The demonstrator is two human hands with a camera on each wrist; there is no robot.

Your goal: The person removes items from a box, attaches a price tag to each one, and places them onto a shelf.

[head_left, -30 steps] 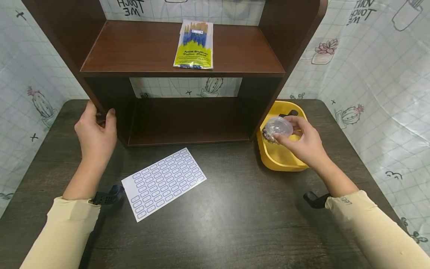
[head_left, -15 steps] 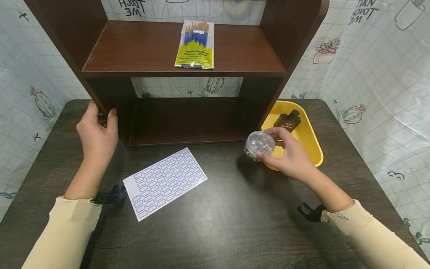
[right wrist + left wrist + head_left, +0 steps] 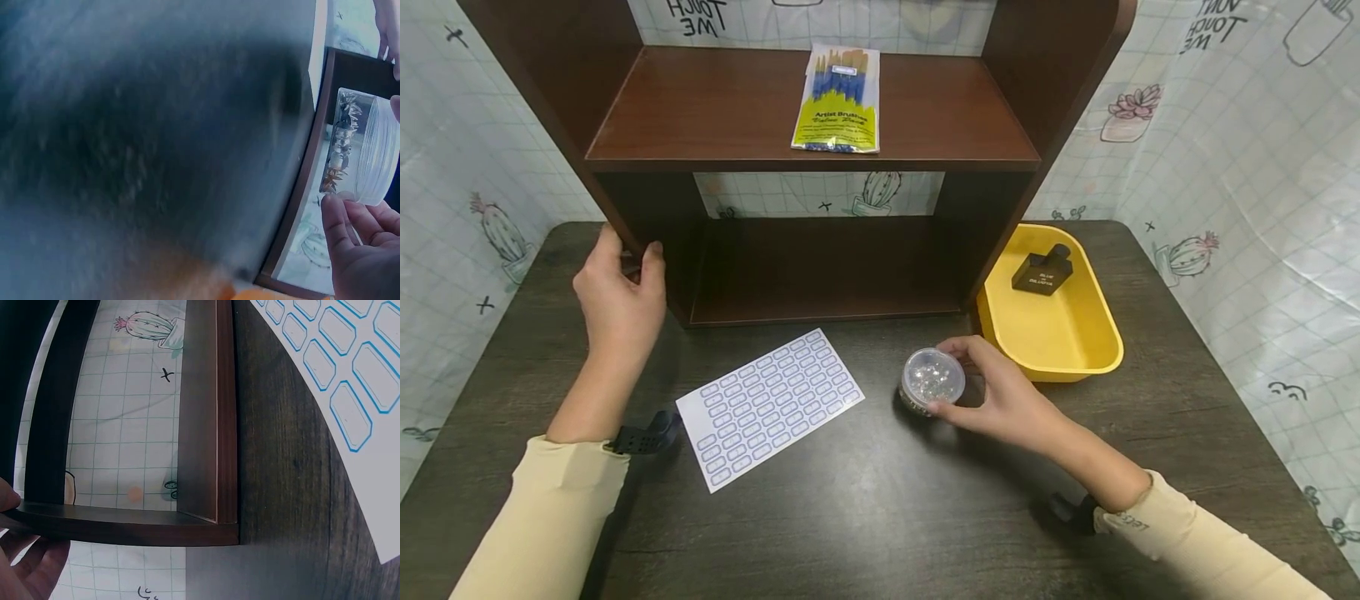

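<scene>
My right hand (image 3: 1000,396) grips a small round clear jar (image 3: 932,379) by its side, between thumb and fingers, low over the table in front of the shelf. In the right wrist view the jar (image 3: 353,147) shows small shiny metallic pieces inside and a ridged clear lid. My left hand (image 3: 621,296) holds the left side panel of the dark brown shelf unit (image 3: 812,165), thumb on the inner face and fingers on the outside. In the left wrist view that hand (image 3: 31,556) pinches the panel edge. A white sheet of blue-bordered labels (image 3: 771,408) lies between the hands.
A yellow basket (image 3: 1097,333) stands right of the shelf, with a black bottle-shaped item (image 3: 1042,271) inside. A pack of artist brushes (image 3: 838,100) lies on the upper shelf. Patterned sheeting (image 3: 1247,250) hangs around the dark wood table (image 3: 865,517).
My right hand has lifted the jar out of the yellow basket and carried it left and toward me, over the table. The left hand has stayed on the shelf panel.
</scene>
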